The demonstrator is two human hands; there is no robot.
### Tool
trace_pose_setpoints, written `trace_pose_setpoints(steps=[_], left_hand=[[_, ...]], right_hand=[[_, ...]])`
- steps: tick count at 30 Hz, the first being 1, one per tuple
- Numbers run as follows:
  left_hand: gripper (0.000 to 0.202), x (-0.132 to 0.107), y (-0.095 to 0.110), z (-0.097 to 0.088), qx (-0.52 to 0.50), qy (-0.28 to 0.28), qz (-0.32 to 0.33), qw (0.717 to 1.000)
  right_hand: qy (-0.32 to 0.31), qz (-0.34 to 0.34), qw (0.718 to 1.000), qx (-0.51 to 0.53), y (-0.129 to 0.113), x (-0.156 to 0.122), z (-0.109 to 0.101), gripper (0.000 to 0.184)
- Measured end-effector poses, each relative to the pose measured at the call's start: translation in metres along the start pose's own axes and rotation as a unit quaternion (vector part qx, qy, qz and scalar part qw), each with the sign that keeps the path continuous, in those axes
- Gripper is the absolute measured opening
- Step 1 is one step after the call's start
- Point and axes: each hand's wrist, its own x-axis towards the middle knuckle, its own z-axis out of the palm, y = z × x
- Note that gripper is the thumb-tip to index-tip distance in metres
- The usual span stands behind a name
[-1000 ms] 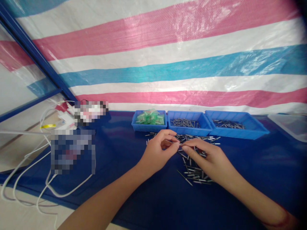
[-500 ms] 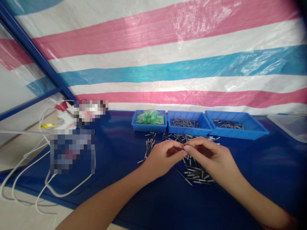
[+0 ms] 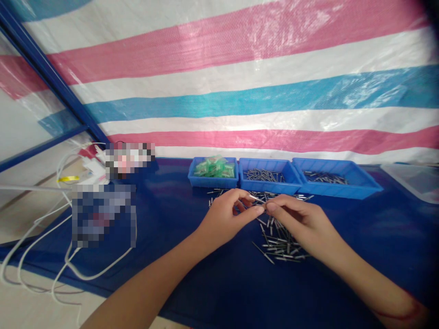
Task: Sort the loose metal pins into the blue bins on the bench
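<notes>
A single blind rivet (image 3: 258, 199), slim and silvery, with a brighter, thicker part toward the left and a thin shank toward the right, sits above the heap, between the fingertips of the person's two hands. The left hand (image 3: 222, 218) holds it in a narrow pinch, fingers curled; the right hand (image 3: 305, 222) pinches its other end, thumb against forefinger. Beneath and around them, loose rivets (image 3: 283, 246) lie strewn on the dark blue tabletop (image 3: 257, 292), too overlapped to count. Behind stand three blue plastic bins in a row: the left bin (image 3: 213, 183) holds green-and-clear packets (image 3: 214, 168), also uncountable, while the middle bin (image 3: 270, 186) and right bin (image 3: 338, 191) each hold metal rivets. One clear plastic container (image 3: 413, 179) rests farther right.
</notes>
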Motion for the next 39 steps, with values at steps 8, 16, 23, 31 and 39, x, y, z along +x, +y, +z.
trace_pose_setpoints(steps=[8,16,23,31,39], left_hand=[[0.032,-0.003,-0.015,-0.003,0.355,-0.085,0.078,0.928],[0.025,-0.001,-0.02,-0.002,0.393,-0.141,0.092,0.904],[0.023,0.0,-0.014,-0.001,0.284,-0.072,0.096,0.951],[0.016,0.001,-0.009,0.002,0.087,-0.052,0.126,0.987],[0.021,0.001,-0.006,0.003,-0.098,-0.028,0.011,0.995]], right_hand=[[0.251,0.137,0.908,-0.306,0.031,0.016,-0.079,0.024],[0.176,0.119,0.859,-0.466,0.077,0.016,-0.107,0.037],[0.176,0.029,0.916,-0.359,0.037,0.017,-0.064,0.025],[-0.098,0.021,0.992,-0.073,0.0,0.001,0.004,0.036],[-0.152,0.094,0.98,0.083,0.0,0.001,0.003,0.033]])
